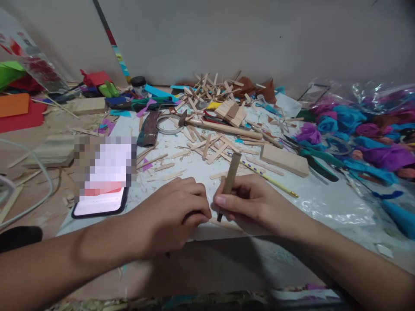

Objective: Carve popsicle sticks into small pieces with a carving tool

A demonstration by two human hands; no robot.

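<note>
My right hand (251, 203) grips a brown, stick-like tool (231, 178) held upright like a pen, its dark tip touching a thin wooden stick (227, 224) near the front edge of the white work sheet (324, 203). My left hand (173, 214) is curled, knuckles up, pressing down on the same spot just left of the tool. What lies under its fingers is hidden. Both hands nearly touch.
A phone (102, 203) lies left of my left hand. Loose craft sticks (207, 149), a wooden block (284, 160), a hammer (223, 128), green pliers (316, 162) and a yellow pencil (272, 180) lie beyond. Paper flowers (366, 138) fill the right; coloured paper (19, 110) the far left.
</note>
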